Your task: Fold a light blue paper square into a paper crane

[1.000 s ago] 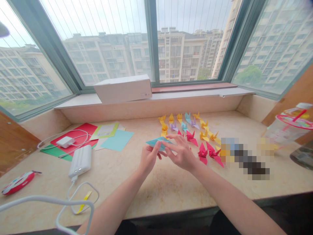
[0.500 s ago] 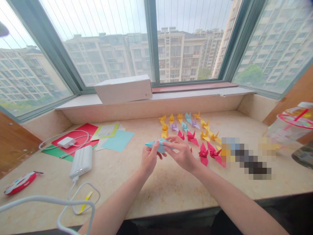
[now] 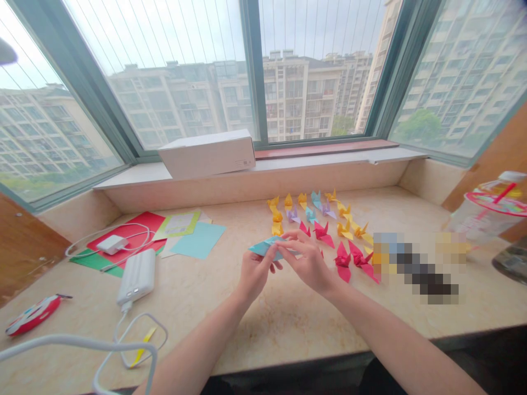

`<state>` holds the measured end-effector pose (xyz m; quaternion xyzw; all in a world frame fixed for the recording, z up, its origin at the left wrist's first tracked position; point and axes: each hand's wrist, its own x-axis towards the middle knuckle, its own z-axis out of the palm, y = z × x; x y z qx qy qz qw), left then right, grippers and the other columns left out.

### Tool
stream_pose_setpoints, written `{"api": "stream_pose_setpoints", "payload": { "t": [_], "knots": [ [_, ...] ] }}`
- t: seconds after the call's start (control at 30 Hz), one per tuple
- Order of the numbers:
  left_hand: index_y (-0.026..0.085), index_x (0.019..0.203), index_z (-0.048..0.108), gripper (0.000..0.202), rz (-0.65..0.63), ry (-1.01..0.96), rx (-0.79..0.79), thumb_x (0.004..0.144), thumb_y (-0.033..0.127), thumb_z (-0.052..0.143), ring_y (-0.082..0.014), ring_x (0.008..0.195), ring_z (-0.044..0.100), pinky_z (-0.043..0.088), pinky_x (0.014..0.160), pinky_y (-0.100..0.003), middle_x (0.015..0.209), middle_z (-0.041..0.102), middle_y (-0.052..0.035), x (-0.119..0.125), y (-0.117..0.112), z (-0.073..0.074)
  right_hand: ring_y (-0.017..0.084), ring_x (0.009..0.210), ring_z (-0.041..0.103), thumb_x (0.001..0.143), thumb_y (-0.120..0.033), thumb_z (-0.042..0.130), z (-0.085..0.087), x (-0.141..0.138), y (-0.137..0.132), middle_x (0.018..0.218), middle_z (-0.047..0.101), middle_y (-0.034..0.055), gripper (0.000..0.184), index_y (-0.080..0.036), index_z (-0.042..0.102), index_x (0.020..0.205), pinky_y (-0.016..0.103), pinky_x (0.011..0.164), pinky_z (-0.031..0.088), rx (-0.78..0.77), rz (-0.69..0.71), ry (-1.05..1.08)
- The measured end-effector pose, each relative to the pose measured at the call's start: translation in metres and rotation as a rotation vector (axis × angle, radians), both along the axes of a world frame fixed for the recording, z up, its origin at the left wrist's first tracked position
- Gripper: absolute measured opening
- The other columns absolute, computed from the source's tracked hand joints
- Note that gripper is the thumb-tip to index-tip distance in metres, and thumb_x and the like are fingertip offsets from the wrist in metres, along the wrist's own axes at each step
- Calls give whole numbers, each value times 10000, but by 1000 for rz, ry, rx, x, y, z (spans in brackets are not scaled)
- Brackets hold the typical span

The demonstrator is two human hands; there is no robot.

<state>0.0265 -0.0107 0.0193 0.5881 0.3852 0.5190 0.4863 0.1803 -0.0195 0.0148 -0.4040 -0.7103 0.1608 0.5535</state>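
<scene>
A folded piece of light blue origami paper (image 3: 263,247) is held just above the counter between both hands. My left hand (image 3: 256,270) grips its left part, the thumb lying on top near the middle. With its thumb and fingertips, my right hand (image 3: 307,258) pinches the right part and covers much of it. The fingertips of the two hands nearly meet on the paper. Right behind and beside my right hand stand folded red paper cranes (image 3: 323,231), with several yellow, purple and blue cranes (image 3: 310,214) in rows farther back.
At the left lie coloured paper sheets (image 3: 200,240), a white charger (image 3: 112,244), a power bank (image 3: 138,277) with cables, and a red cutter (image 3: 35,314). A white box (image 3: 208,155) rests on the window ledge. A clear cup (image 3: 480,219) stands far right beside a blurred patch.
My left thumb has moved right along the blue paper, closer to my right fingertips. The paper is turned slightly. Both hands keep their hold.
</scene>
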Motion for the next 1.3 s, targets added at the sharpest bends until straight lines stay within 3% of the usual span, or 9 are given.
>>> {"api": "stream_pose_setpoints", "payload": {
  "t": [0.17,0.37,0.53,0.73,1.0,1.3],
  "knots": [
    [123,878,720,351,-38,-1,-13,847,461,629,-129,466,606,441,424,-212,600,667,-27,0,3,-5,204,967,650,892,-291,616,3,-1,2,1029,664,71,149,-231,739,951,314,747,567,-96,-6,108],
    [127,893,730,366,-42,59,9,866,468,602,-136,481,612,452,454,-216,559,657,-30,-2,5,-10,193,894,653,859,-319,656,0,-1,6,965,703,42,215,-225,670,1051,363,828,538,-189,-54,122],
    [122,832,726,363,-35,70,10,867,462,606,-125,462,599,449,448,-208,554,648,-26,-1,2,-5,198,926,645,893,-259,600,-1,0,4,970,662,56,80,-216,663,918,345,821,540,-15,-34,18],
    [117,779,696,378,23,29,-19,851,480,616,-133,459,604,443,424,-205,565,648,-28,0,6,-7,246,1115,570,886,-147,585,-4,1,0,1165,576,92,150,-243,677,955,445,957,477,145,-108,-196],
    [109,778,708,370,95,-74,-88,797,477,673,-145,561,632,509,502,-214,652,692,-52,-2,10,-3,247,1099,563,895,-127,585,-6,-4,-3,1171,604,76,198,-258,667,1020,448,935,461,204,-33,-311],
    [116,875,716,386,16,-174,-233,767,486,715,-184,708,679,552,630,-259,767,720,-75,-3,11,-8,247,1058,583,883,-216,656,-6,-2,7,1109,656,63,152,-259,671,1028,439,907,465,185,-32,-353]
  ]
}}
